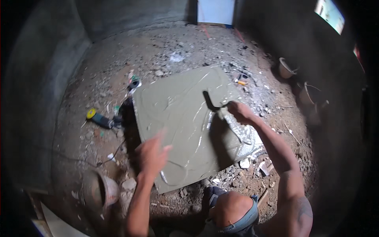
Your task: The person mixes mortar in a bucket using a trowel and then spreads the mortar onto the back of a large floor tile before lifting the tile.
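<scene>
A large square slab [173, 102] lies in front of me, its top mostly spread with wet grey-green paste in ridges and swirls. Near its right corner, a patch [245, 133] looks shiny and pale, with little or no paste. My right hand [240, 112] is closed round the handle of a trowel [209, 101], whose dark blade is over the paste at the slab's right half. Whether the blade touches the paste is hard to tell. Over the slab's lower left edge is my left hand [152, 155], blurred, fingers apart and holding nothing visible.
An angle grinder [99, 118] with a yellow disc lies on the rubble floor at left. A bucket [106, 189] tips over at lower left. Two buckets [286, 68] stand by the right wall. My bent knee [233, 209] is at the slab's near side, among broken pieces [244, 162].
</scene>
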Motion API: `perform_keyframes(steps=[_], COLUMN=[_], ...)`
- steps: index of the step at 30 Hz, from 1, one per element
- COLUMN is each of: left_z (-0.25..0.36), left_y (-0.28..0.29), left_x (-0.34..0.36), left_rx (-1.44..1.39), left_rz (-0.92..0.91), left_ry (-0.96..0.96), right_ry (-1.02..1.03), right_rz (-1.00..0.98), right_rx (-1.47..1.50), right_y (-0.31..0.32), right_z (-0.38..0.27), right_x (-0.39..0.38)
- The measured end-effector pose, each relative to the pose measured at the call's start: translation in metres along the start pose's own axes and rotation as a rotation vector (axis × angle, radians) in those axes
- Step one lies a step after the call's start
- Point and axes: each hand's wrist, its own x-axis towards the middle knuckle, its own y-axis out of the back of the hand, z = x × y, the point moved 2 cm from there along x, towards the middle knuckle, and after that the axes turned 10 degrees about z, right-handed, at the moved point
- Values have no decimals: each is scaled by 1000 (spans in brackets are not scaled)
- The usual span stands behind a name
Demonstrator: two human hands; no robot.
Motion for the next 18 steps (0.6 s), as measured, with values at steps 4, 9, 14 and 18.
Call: perform_keyframes(steps=[4, 9, 14, 18], left_z=[122, 56, -94, -62], left_y=[-58, -19, 35, 50], left_x=[128, 238, 137, 59], left_rx=[314, 102, 434, 53], left_rz=[-225, -374, -179, -424], left_ry=[-662, 229, -167, 280], right_ry=[47, 106, 82, -70], right_rz=[128, 173, 48, -37], right_rx=[-43, -57, 182, 217], right_y=[5, -13, 11, 16], right_z=[11, 70, 47, 83], right_x=[-21, -26, -111, -152])
